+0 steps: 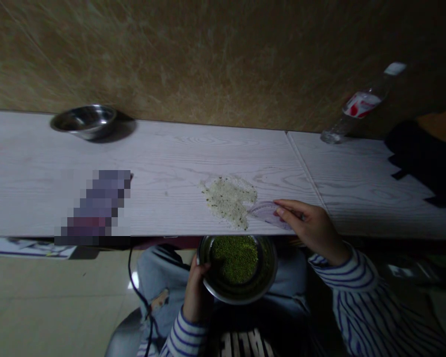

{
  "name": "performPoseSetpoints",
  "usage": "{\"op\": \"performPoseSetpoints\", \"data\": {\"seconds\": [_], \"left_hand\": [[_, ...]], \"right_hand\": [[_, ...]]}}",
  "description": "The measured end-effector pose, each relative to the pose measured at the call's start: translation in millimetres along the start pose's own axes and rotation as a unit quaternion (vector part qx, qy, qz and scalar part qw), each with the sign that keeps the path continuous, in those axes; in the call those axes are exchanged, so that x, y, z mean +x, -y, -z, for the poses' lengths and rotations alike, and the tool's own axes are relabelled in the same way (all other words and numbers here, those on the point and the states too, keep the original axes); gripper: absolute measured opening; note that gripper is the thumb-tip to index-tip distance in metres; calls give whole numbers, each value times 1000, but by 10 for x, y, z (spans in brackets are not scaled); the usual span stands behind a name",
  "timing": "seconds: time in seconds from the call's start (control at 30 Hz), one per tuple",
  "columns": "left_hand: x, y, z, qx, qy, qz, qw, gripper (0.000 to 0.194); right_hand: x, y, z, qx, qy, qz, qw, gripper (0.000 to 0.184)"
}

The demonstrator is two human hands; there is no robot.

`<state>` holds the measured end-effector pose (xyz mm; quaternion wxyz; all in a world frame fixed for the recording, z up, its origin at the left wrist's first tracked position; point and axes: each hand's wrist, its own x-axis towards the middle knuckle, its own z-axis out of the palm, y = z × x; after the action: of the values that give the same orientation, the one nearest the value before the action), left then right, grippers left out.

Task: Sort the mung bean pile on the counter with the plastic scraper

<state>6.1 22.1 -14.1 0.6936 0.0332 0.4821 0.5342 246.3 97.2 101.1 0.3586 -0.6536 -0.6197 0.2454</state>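
My left hand (195, 292) grips the rim of a steel bowl (263, 282) held just below the table's front edge. The bowl holds a heap of green beans (236, 258). On the white table (171, 148) a flat patch of white rice grains (228, 198) lies near the front edge, with a few dark specks in it. My right hand (306, 225) rests at the right of the rice, fingers closed on a thin pale card or sheet (265, 212) lying flat on the table beside the grains.
A second steel bowl (84, 120) stands at the back left by the wall. A plastic bottle (360, 104) with a red label leans at the back right. Dark cloth (423, 163) lies at the far right. A blurred-out object (96, 208) sits at front left.
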Motion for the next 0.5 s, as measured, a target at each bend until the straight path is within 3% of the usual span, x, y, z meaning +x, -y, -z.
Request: {"op": "performPoseSetpoints", "data": {"seconds": [0.3, 0.5], "left_hand": [[-25, -20, -28, -5, 18, -9, 1000, 50], [-14, -23, -30, -5, 21, -17, 1000, 51]], "right_hand": [[29, -16, 15, 22, -40, -27, 999, 31], [40, 80, -81, 46, 1, -21, 999, 27]]}}
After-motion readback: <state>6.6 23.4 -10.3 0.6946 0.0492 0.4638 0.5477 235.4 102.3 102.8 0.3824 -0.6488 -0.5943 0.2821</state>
